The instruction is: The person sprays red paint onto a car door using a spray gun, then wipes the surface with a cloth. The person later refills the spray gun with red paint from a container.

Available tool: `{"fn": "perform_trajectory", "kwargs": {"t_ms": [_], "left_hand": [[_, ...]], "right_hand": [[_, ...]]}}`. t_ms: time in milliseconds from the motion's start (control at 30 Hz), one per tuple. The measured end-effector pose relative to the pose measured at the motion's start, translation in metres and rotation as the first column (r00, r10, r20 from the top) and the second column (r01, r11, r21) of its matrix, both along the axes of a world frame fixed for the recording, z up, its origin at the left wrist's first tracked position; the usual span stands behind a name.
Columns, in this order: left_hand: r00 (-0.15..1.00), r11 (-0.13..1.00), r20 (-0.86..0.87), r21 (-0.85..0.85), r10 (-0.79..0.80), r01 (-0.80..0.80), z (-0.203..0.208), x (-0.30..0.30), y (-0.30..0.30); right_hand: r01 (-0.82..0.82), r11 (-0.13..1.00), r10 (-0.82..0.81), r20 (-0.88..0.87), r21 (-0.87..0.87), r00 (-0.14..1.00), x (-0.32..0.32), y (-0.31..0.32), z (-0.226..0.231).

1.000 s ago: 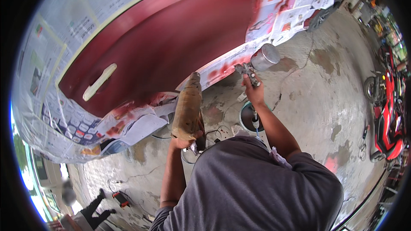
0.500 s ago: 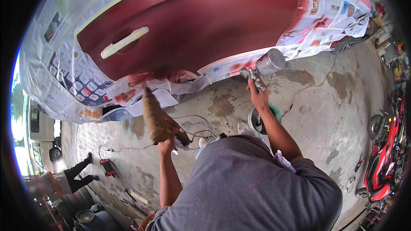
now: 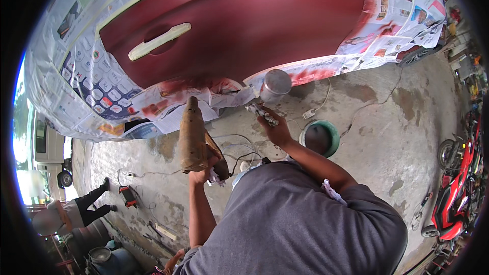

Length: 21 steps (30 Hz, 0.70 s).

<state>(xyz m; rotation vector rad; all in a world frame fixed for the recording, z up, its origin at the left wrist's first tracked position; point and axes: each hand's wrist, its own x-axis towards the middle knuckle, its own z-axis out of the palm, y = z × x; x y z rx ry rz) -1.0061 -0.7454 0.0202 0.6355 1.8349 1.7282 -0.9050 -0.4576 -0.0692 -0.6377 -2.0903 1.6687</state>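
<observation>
My right hand (image 3: 276, 131) is closed round the handle of a spray gun (image 3: 275, 85), whose silver cup faces the lower edge of a dark red car door (image 3: 244, 25). In my left hand (image 3: 202, 169) is a worn, brownish heat gun (image 3: 192, 135), its narrow nozzle turned toward the same door. A cord runs from its grip, and a bit of white cloth or paper shows below that hand. Pale masking tape covers the door handle (image 3: 159, 41). Newspaper sheets (image 3: 107, 89) with red overspray surround the door.
A green-rimmed bucket (image 3: 332, 140) stands on the stained concrete floor to my right. Cords and hoses cross the floor near my feet. A red motorcycle (image 3: 453, 193) is at the far right. At the left are a person (image 3: 91, 209), a red-black device (image 3: 127, 197), a van (image 3: 48, 142) and drums (image 3: 117, 262).
My right hand has moved left and closer to me with the spray gun, uncovering the bucket. The heat gun has swung more upright and shifted slightly right.
</observation>
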Motion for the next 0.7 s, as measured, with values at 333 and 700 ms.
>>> {"fn": "perform_trajectory", "kwargs": {"t_ms": [333,700], "left_hand": [[0.998,0.998,-0.033,-0.019,0.052,-0.052,-0.009,-0.005,-0.068],[1.0,0.995,-0.015,-0.096,0.009,-0.01,-0.021,-0.023,-0.15]], "right_hand": [[0.012,0.99,-0.005,-0.049,0.138,0.999,-0.084,-0.082,-0.017],[0.029,0.981,-0.008,-0.105,0.193,0.994,-0.16,-0.162,-0.019]]}}
